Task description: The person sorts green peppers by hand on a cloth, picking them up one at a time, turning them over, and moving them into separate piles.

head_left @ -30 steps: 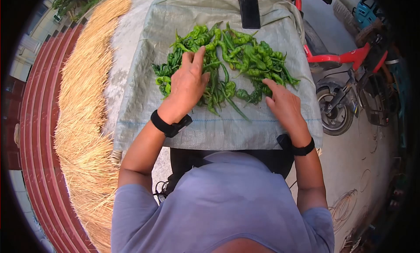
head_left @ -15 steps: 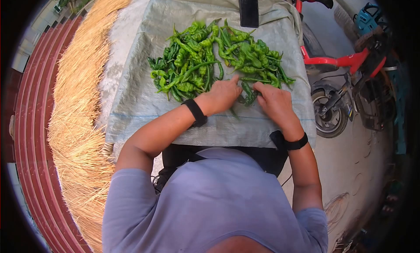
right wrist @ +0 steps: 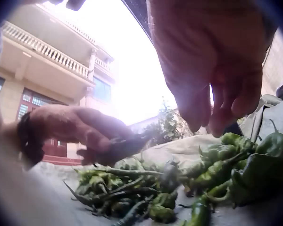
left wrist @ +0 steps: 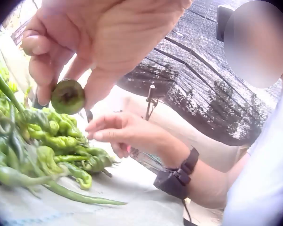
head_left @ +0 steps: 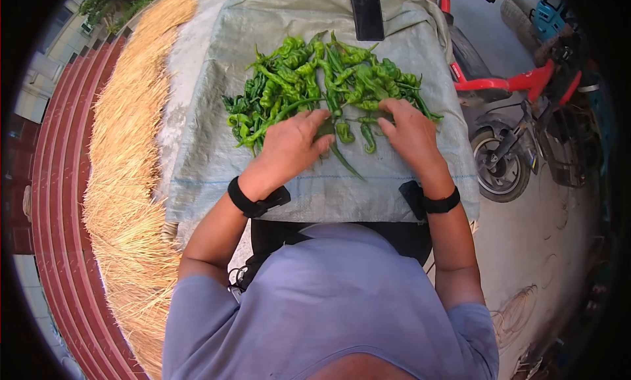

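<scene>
Green peppers (head_left: 289, 74), wrinkled and twisted, lie in a loose pile, denser toward the left and right sides. At the pile's front left, my left hand (head_left: 292, 143) pinches a green pepper (left wrist: 68, 96) between thumb and fingers; the left wrist view shows it end-on. My right hand (head_left: 411, 133) hovers at the front right edge of the pile. Its fingers (right wrist: 221, 110) hang relaxed just above the peppers, holding nothing. Between the hands lie a few short peppers (head_left: 344, 131) and a long thin one (head_left: 347, 162) pointing toward me.
A pale woven sheet (head_left: 394, 196) covers the surface beneath the pile. At its far edge lies a black phone (head_left: 367, 15). To the right stands a red scooter (head_left: 506, 84); on the left, straw (head_left: 125, 183) is spread beside red steps (head_left: 59, 183).
My left hand went from the left heap to the front middle, close to my right hand over a pepper, then back left. The right hand lifted slightly away and its fingers loosened.
</scene>
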Available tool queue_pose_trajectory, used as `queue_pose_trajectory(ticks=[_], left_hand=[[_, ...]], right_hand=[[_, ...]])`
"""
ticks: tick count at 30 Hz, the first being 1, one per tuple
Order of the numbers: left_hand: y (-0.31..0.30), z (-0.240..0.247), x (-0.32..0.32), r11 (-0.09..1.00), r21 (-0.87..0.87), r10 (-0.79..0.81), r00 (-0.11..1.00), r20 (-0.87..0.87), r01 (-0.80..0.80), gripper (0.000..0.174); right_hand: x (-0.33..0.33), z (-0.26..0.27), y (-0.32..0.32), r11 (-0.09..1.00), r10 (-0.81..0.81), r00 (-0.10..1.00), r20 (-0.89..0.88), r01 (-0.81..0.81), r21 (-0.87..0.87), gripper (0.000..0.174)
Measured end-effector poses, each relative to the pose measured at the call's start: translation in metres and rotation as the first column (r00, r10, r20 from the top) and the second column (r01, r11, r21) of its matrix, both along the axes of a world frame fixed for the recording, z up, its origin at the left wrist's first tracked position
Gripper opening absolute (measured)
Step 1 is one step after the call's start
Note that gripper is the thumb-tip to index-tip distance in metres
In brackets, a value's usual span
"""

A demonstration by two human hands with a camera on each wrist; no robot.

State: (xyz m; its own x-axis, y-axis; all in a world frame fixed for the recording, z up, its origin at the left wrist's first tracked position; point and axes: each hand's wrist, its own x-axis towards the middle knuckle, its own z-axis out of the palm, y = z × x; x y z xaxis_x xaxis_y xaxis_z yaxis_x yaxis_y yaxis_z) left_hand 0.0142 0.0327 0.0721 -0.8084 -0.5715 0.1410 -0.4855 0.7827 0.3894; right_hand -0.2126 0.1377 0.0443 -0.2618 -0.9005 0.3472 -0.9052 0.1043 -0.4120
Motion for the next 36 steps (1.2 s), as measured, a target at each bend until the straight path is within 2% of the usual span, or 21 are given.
queue_pose_trajectory(ticks=[1,4,5,8,12,15,19,21,22,24,25,27,28,29,30,32,34,36], left_hand=[[-0.003,0.010,0.001,0.995,0.043,0.084,0.993,0.078,-0.088,0.040],[-0.013,0.001,0.005,0.941,-0.182,0.250,0.950,-0.188,-0.284,0.041],[-0.013,0.000,0.005,0.921,-0.224,0.273,0.938,-0.213,-0.319,0.039],[-0.002,0.000,-0.003,0.966,-0.109,0.214,0.963,-0.166,-0.233,0.039],[0.016,-0.014,-0.014,0.992,0.031,0.118,0.992,0.037,-0.119,0.035],[0.021,-0.026,-0.019,0.998,0.050,0.046,0.999,0.022,-0.047,0.035],[0.026,-0.027,-0.025,0.998,0.062,0.032,0.998,-0.050,-0.029,0.044],[0.027,-0.027,-0.031,0.987,0.105,0.132,0.990,-0.049,-0.126,0.052],[0.027,-0.028,-0.034,0.977,0.126,0.180,0.982,-0.047,-0.173,0.056],[0.026,-0.034,-0.037,0.990,0.115,0.103,0.968,-0.229,-0.078,0.059],[0.025,-0.035,-0.040,0.994,0.102,0.062,0.946,-0.319,-0.031,0.060],[0.031,-0.018,-0.040,0.875,0.482,0.136,0.937,-0.322,0.039,0.059],[0.034,-0.009,-0.040,0.760,0.646,0.171,0.935,-0.311,0.076,0.059],[0.034,-0.015,-0.041,0.753,0.645,0.197,0.888,-0.415,0.135,0.044],[0.033,-0.016,-0.042,0.731,0.665,0.206,0.880,-0.428,0.153,0.040],[0.030,-0.017,-0.040,0.685,0.704,0.223,0.866,-0.447,0.187,0.031],[0.034,-0.015,-0.036,0.685,0.705,0.222,0.870,-0.441,0.183,0.024],[0.035,-0.017,-0.033,0.669,0.723,0.234,0.875,-0.425,0.173,0.020]], right_hand=[[0.001,-0.007,-0.001,0.999,0.008,0.999,-0.046,-0.006,0.049,0.032],[0.011,-0.021,-0.005,0.981,0.047,0.987,-0.156,-0.015,0.195,0.029],[0.015,-0.024,-0.008,0.970,0.065,0.982,-0.175,-0.021,0.241,0.029],[0.020,-0.035,-0.016,0.954,0.105,0.973,-0.203,-0.041,0.297,0.028],[0.021,-0.030,-0.016,0.960,0.138,0.977,-0.162,-0.092,0.265,0.029],[0.029,-0.034,-0.011,0.940,0.164,0.975,-0.150,-0.108,0.323,0.031],[0.017,-0.041,-0.006,0.957,0.205,0.979,-0.020,-0.196,0.213,0.029],[0.012,-0.033,0.001,0.977,0.187,0.980,0.068,-0.193,0.093,0.028],[0.014,-0.021,0.004,0.978,0.157,0.948,0.275,-0.188,0.090,0.027],[0.020,0.002,0.008,0.981,0.079,0.763,0.641,-0.175,0.087,0.026],[0.021,0.001,0.009,0.981,0.077,0.690,0.720,-0.182,0.070,0.027],[0.025,-0.001,0.011,0.981,0.069,0.517,0.853,-0.192,0.037,0.027],[0.027,0.001,0.013,0.976,0.068,0.478,0.876,-0.215,0.041,0.027],[0.030,0.005,0.017,0.970,0.066,0.436,0.897,-0.238,0.045,0.027],[0.034,0.008,0.019,0.964,0.061,0.393,0.918,-0.262,0.048,0.028],[0.037,0.006,0.024,0.963,0.082,0.427,0.900,-0.267,0.039,0.026],[0.035,0.007,0.028,0.959,0.079,0.469,0.880,-0.276,0.060,0.026],[0.034,0.014,0.035,0.948,0.028,0.513,0.858,-0.285,0.139,0.025]])
